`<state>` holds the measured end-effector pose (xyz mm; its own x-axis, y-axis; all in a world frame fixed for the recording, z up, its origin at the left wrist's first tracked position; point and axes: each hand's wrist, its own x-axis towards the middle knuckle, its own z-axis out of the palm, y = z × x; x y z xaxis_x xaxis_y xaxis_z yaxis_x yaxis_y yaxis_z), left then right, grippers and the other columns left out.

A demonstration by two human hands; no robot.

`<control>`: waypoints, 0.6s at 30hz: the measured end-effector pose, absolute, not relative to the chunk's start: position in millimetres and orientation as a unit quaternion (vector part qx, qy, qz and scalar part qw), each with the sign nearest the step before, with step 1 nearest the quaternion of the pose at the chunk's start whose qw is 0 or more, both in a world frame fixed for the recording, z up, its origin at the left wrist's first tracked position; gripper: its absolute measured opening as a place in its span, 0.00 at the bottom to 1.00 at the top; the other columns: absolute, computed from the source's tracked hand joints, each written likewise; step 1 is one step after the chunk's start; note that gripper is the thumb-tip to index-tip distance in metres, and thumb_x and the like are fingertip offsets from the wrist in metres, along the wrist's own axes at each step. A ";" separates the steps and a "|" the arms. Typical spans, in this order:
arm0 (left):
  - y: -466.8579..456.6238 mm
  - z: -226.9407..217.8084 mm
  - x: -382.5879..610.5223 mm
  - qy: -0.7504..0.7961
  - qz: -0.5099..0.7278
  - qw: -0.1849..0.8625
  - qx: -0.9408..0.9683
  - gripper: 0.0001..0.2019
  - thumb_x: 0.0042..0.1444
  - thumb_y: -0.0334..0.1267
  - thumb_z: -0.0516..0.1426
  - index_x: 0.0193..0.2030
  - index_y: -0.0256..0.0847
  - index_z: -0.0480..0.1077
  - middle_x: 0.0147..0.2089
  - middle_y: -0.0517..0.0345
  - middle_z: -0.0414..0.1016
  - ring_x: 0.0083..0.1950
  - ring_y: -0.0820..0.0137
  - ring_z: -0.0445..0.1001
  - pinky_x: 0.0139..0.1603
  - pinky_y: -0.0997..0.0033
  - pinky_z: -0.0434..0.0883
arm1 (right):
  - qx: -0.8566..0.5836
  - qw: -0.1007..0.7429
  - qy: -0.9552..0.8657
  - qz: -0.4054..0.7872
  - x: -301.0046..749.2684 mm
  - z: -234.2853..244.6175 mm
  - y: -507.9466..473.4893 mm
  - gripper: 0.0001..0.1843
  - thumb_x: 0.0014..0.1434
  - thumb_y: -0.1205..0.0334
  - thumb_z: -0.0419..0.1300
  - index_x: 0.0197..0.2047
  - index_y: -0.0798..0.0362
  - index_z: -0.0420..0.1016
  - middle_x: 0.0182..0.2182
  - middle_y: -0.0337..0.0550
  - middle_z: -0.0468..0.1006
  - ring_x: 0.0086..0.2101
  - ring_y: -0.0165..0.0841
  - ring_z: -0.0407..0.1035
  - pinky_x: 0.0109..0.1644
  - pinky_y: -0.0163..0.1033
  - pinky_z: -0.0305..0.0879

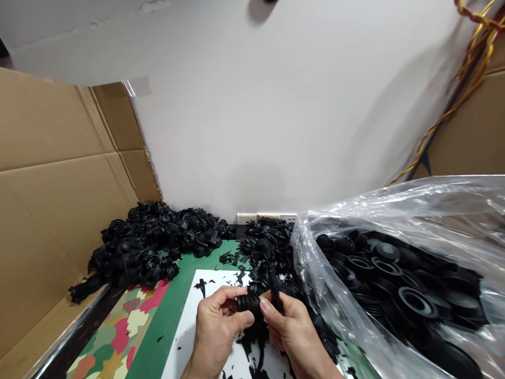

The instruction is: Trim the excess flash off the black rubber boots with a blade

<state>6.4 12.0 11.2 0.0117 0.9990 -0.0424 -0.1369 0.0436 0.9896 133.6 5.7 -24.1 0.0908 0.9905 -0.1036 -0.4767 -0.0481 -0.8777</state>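
Note:
Between the thumb and fingers of my left hand [215, 326] is a black ribbed rubber bellows [246, 303]. My right hand [294, 329] is closed around a dark, pen-like tool [273, 283] that points up and away; its working end is hidden. The right thumb meets the right side of the bellows. Under both hands lies a white sheet [183, 337] strewn with thin black rubber scraps [258, 350]. Just beyond my hands, a heap of black trimmings [264, 245] spreads back toward the wall.
At right, a clear plastic bag [315, 279] holds several larger black bellows [416, 302]. A pile of black rubber pieces [150, 247] sits left, against a cardboard panel [59, 158]. Twisted yellow-red wires [445, 113] hang at upper right. A power strip [247, 218] lies along the wall.

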 end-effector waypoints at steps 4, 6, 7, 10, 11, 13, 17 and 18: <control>13.0 11.2 5.6 0.465 0.533 0.536 0.461 0.14 0.29 0.28 0.67 0.29 0.36 0.80 0.23 0.60 0.74 0.23 0.74 0.68 0.24 0.77 0.68 | -0.412 0.600 -0.292 0.621 134.7 -20.5 1.1 0.24 0.37 0.43 0.70 0.20 0.54 0.68 0.10 0.23 0.48 0.13 0.20 0.40 0.16 0.30 0.42; 12.6 13.6 6.0 0.469 0.535 0.526 0.466 0.13 0.28 0.27 0.67 0.28 0.36 0.80 0.24 0.60 0.73 0.23 0.75 0.67 0.23 0.77 0.67 | -0.417 0.596 -0.277 0.628 135.1 -16.0 -2.4 0.23 0.38 0.45 0.70 0.21 0.54 0.67 0.11 0.24 0.49 0.14 0.19 0.38 0.16 0.29 0.39; 12.1 15.0 6.3 0.471 0.535 0.521 0.469 0.13 0.27 0.26 0.67 0.27 0.36 0.80 0.24 0.60 0.73 0.23 0.75 0.66 0.22 0.77 0.67 | -0.419 0.596 -0.271 0.629 135.2 -13.8 -3.8 0.22 0.39 0.46 0.70 0.22 0.54 0.67 0.12 0.24 0.49 0.14 0.19 0.38 0.16 0.29 0.39; 11.0 17.8 7.6 0.470 0.540 0.509 0.478 0.13 0.28 0.26 0.67 0.27 0.37 0.80 0.27 0.59 0.73 0.24 0.73 0.68 0.24 0.76 0.69 | -0.421 0.600 -0.260 0.628 135.5 -9.0 -6.1 0.22 0.38 0.47 0.71 0.21 0.54 0.67 0.12 0.24 0.49 0.14 0.19 0.39 0.15 0.29 0.39; 10.9 17.8 8.0 0.469 0.541 0.506 0.481 0.13 0.28 0.26 0.66 0.26 0.37 0.80 0.28 0.58 0.74 0.25 0.73 0.68 0.24 0.76 0.69 | -0.420 0.598 -0.260 0.631 135.6 -8.5 -6.1 0.22 0.38 0.47 0.71 0.21 0.54 0.67 0.12 0.24 0.49 0.14 0.19 0.39 0.16 0.29 0.39; 11.2 16.3 8.2 0.468 0.542 0.501 0.486 0.12 0.28 0.25 0.66 0.26 0.37 0.80 0.28 0.58 0.73 0.26 0.72 0.68 0.25 0.75 0.69 | -0.416 0.592 -0.260 0.639 136.0 -8.7 -5.6 0.23 0.37 0.47 0.71 0.21 0.54 0.67 0.12 0.24 0.49 0.14 0.19 0.38 0.16 0.29 0.39; 12.4 9.9 7.0 0.467 0.540 0.500 0.490 0.13 0.29 0.25 0.66 0.28 0.37 0.80 0.29 0.58 0.73 0.26 0.72 0.68 0.25 0.75 0.69 | -0.410 0.585 -0.260 0.650 136.2 -11.5 -4.3 0.23 0.38 0.46 0.71 0.22 0.54 0.67 0.12 0.23 0.49 0.14 0.19 0.38 0.16 0.29 0.38; 12.6 8.5 6.6 0.466 0.540 0.500 0.490 0.13 0.29 0.25 0.66 0.28 0.37 0.80 0.30 0.58 0.73 0.26 0.73 0.69 0.25 0.75 0.69 | -0.408 0.584 -0.260 0.652 136.1 -12.1 -4.1 0.23 0.38 0.46 0.71 0.22 0.54 0.67 0.12 0.23 0.49 0.14 0.19 0.38 0.16 0.29 0.38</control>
